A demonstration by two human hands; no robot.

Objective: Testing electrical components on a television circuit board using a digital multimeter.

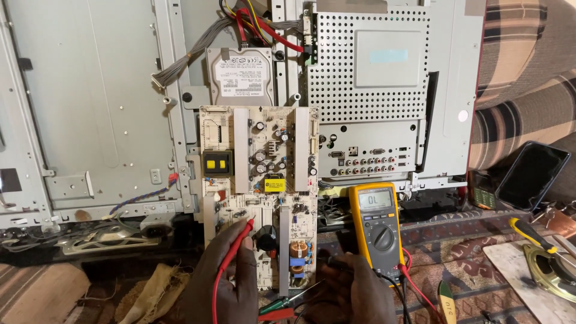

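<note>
A beige power supply circuit board (258, 180) with capacitors and metal heat sinks lies against the opened back of a flat screen set (90, 108). My left hand (225, 279) is closed on a red test probe (239, 237), whose tip touches the board's lower left part. My right hand (354, 288) rests at the board's lower right edge and grips a black probe (327, 267), mostly hidden by my fingers. A yellow multimeter (377, 228) lies just right of the board with its display lit, and red and black leads run from its base.
A hard drive (241, 75) and a perforated metal shield (366, 60) sit above the board. A dark phone (531, 174), a yellow-handled screwdriver (531, 235) and a round speaker (552, 270) lie at the right. Pliers with red and green handles (282, 307) lie below the board.
</note>
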